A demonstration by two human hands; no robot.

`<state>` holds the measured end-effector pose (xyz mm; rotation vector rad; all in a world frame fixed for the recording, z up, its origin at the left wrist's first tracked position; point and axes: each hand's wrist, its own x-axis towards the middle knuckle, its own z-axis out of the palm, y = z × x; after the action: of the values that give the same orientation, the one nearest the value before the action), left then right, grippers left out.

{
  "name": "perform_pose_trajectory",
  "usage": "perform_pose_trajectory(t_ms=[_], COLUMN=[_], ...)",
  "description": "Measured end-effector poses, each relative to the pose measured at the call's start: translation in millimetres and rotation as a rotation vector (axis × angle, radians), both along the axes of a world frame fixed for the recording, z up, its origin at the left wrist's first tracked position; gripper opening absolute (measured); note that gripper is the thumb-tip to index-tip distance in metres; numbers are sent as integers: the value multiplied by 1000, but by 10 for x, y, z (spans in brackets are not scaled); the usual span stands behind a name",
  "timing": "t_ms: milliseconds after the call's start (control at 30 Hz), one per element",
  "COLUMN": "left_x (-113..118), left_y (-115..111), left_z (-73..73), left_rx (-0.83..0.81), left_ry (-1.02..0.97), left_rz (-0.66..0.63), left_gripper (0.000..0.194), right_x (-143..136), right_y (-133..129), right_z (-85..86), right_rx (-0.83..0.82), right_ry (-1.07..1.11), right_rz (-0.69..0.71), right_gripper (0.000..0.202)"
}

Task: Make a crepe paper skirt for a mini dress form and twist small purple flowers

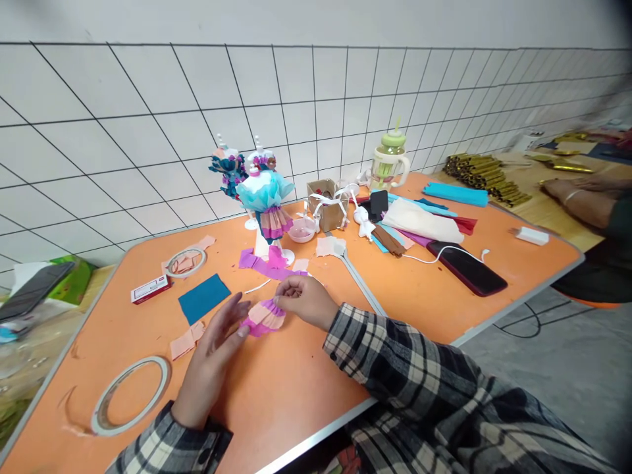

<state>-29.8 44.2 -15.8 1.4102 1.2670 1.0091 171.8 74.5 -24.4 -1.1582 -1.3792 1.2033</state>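
Observation:
My right hand [305,299] pinches the gathered top edge of a small pleated piece of crepe paper [266,318], peach over purple. At the paper's left edge, my left hand [216,347] is open, fingers apart, with the thumb at or just beside the paper. Beyond my hands lies a purple crepe strip [264,264]. A doll-like figure in a turquoise ruffle and pink-purple skirt [266,197] stands on a white base, with similar decorated figures behind it. To the left are a blue paper rectangle [204,298] and folded peach paper pieces [184,342].
Tape rolls [100,413] lie on the orange table's left side, near a small box [151,289]. Rightward are a cardboard box [328,205], crepe rolls, a phone [467,268] with a white cable and a green-lidded bottle [390,161]. Another person's hand [575,201] rests at far right.

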Motion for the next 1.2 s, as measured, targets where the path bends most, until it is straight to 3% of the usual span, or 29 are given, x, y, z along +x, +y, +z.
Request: perform_pose_trajectory(t_ms=[100, 200, 500, 600, 767, 967, 1067, 1200], left_x=[0, 33, 12, 22, 92, 244, 308, 484], left_y=[10, 2, 19, 12, -33, -62, 27, 427], left_z=[66, 100, 61, 73, 47, 16, 122, 454], left_rx=[162, 183, 81, 62, 72, 61, 54, 166], left_ry=[239, 371, 261, 202, 140, 134, 173, 160], left_rz=[-8, -14, 77, 82, 50, 44, 125, 204], left_gripper=[43, 26, 33, 34, 31, 43, 53, 69], right_x=[-17, -47, -2, -43, -146, -21, 191, 475], right_y=[-55, -109, -140, -189, -240, -182, -148, -108], right_z=[-29, -48, 68, 101, 69, 157, 245, 271], right_rx=[11, 22, 74, 147, 203, 256, 288, 288], right_ry=[-90, -157, -185, -153, -171, -102, -73, -29], right_rz=[82, 142, 97, 140, -2, -90, -161, -137], right_gripper=[5, 6, 28, 21, 2, 9, 6, 5])
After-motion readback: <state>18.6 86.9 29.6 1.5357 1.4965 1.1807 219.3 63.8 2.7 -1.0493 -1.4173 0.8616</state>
